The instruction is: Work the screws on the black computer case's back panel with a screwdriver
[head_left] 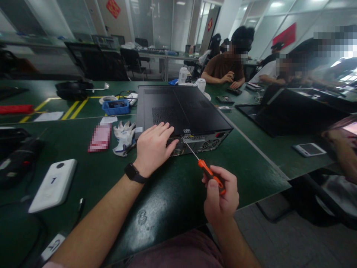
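Observation:
A black desktop computer case [195, 108] lies on its side on the green table, with its rear panel facing me. My left hand [153, 149] rests on the case's near edge, fingers stretched out over the top and thumb apart at the rear panel. In my right hand [223, 199] is an orange and black screwdriver [205, 169], gripped by the handle. Its thin shaft points up and left to the upper edge of the rear panel; whether the tip sits in a screw is too small to tell.
Left of the case lie a work glove [124, 136], a pink packet [100, 137] and a blue tray [115, 107] of small parts. A white power bank [54, 184] is nearer me. On the right are a phone [309, 149] and a dark panel [279, 115]. Other people sit beyond.

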Tool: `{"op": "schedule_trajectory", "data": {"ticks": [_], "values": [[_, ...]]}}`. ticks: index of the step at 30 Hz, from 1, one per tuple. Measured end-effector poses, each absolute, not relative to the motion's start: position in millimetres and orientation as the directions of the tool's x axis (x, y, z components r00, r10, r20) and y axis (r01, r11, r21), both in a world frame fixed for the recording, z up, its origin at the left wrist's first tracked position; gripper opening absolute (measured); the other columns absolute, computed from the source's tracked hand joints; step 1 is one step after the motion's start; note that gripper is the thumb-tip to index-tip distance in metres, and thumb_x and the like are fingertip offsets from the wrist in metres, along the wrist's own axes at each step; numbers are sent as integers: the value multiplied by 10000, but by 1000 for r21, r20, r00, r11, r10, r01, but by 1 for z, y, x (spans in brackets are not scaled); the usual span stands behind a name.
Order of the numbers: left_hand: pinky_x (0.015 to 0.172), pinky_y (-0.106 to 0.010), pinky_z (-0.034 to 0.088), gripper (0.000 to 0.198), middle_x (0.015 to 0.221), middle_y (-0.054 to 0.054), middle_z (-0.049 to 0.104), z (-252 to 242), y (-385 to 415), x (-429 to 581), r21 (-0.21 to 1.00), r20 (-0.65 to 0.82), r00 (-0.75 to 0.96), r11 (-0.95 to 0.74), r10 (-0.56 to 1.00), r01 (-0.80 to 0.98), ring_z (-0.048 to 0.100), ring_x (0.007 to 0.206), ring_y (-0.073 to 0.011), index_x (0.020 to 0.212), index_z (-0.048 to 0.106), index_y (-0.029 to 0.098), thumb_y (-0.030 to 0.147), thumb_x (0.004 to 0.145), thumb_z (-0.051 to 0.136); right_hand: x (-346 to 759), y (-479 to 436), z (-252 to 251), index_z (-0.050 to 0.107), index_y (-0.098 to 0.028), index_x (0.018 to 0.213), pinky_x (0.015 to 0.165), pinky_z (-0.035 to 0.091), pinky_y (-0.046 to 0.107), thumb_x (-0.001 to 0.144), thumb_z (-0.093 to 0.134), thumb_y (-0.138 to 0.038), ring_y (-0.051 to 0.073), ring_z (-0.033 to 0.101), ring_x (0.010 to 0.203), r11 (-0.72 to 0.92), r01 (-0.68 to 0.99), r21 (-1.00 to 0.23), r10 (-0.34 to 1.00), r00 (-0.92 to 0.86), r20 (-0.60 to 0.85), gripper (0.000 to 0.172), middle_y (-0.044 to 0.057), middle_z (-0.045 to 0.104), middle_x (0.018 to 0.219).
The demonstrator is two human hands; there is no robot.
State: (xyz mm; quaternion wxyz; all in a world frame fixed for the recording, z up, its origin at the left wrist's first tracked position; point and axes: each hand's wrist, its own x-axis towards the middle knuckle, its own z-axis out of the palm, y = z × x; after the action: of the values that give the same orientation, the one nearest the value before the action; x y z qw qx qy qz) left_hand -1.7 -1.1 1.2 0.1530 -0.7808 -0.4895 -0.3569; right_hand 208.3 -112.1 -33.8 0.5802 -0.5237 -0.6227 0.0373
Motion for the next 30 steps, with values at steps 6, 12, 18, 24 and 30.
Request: {"op": "schedule_trajectory", "data": {"ticks": [6,12,18,24,30], "values": [[1141,-521,539,355,1391,-154,731,2,-2,-1,120,698,261,-469,667,875,684,1324,-321,1295,724,161,328,985,680,208,-111,-32,673,-226,1195,654,625,299,971,619,-240,168,762,700,440,688,-577,644,206,737,231,27,764,901],[1147,-518,536,358,1392,-148,732,1,-1,-1,125,699,261,-472,666,873,683,1327,-319,1298,723,161,327,984,681,206,-111,-34,685,-216,1180,548,601,251,1038,572,-312,145,748,578,402,609,-684,698,279,659,205,3,779,813],[1140,-494,537,356,1379,-152,739,1,-1,-1,112,711,263,-474,652,874,689,1317,-315,1281,724,144,328,978,697,208,-112,-38,693,-208,1192,629,614,286,1009,621,-363,172,773,692,368,658,-657,688,283,668,251,40,790,885],[1151,-499,530,347,1388,-136,737,1,-1,-1,114,709,257,-467,657,877,681,1330,-302,1290,713,162,336,991,685,209,-111,-38,715,-202,1166,634,602,290,1000,637,-376,180,768,692,350,683,-641,683,282,674,253,46,792,887],[1152,-460,527,346,1395,-124,734,1,1,0,102,711,268,-472,650,876,678,1328,-290,1283,706,146,339,997,685,212,-108,-38,734,-196,1151,627,575,269,983,671,-389,172,757,671,357,713,-604,653,271,707,263,41,784,857]]}}
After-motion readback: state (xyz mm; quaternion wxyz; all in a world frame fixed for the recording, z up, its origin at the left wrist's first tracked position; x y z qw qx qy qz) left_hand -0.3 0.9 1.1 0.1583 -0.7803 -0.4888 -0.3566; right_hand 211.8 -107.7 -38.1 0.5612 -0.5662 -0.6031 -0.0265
